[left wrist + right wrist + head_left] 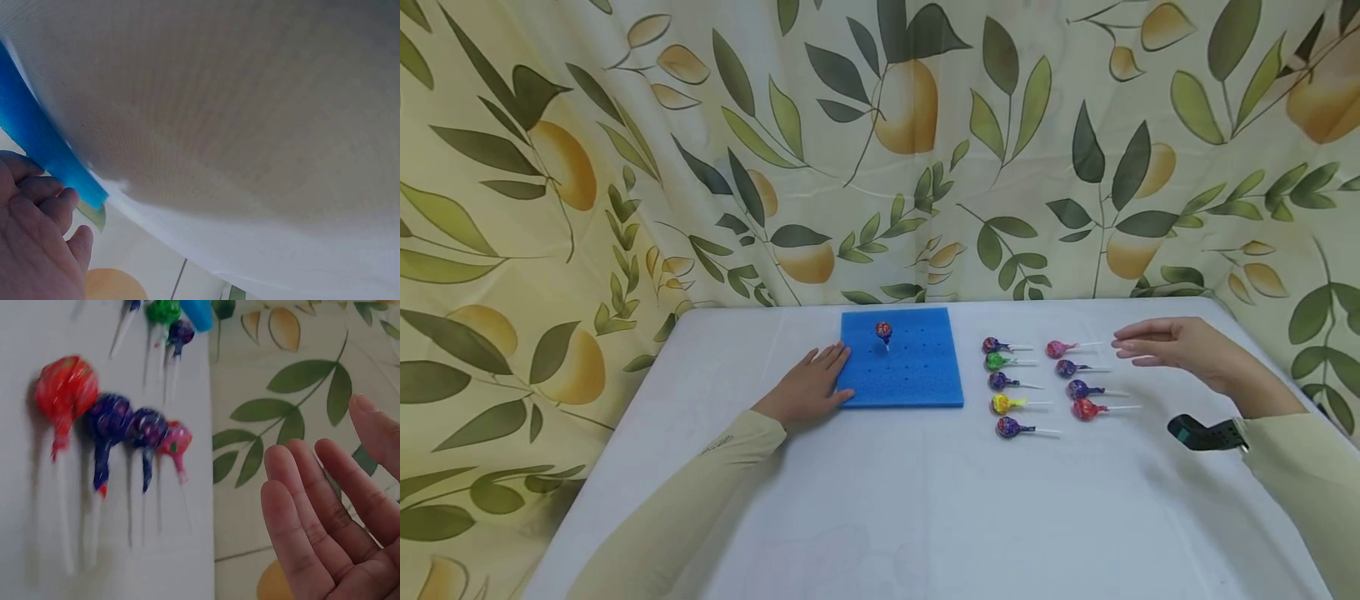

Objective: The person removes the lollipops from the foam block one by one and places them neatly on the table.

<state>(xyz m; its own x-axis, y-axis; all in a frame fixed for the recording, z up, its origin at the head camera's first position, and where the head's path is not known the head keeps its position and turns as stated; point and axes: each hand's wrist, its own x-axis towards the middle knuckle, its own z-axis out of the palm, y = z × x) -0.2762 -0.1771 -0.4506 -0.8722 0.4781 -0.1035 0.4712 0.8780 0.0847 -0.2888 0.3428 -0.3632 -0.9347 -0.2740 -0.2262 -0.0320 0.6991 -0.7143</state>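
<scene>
My left hand (808, 385) rests at the left edge of a blue foam board (936, 379), fingers spread along its side. One lollipop (883, 331) stands upright in the board, among small holes. To the right lie two columns of wrapped lollipops, sticks pointing right. My right hand (1183, 350) hovers beside the stick of the pink lollipop (1057, 349), fingers extended and holding nothing. Below that one lie two purple lollipops and a red lollipop (1086, 409). The nearer column includes a green lollipop (996, 362) and a yellow lollipop (1004, 404).
A white cloth covers the table (880, 500). Behind it hangs a curtain (1030, 183) printed with leaves and fruit. A dark band with a small device (1206, 433) sits on the right wrist.
</scene>
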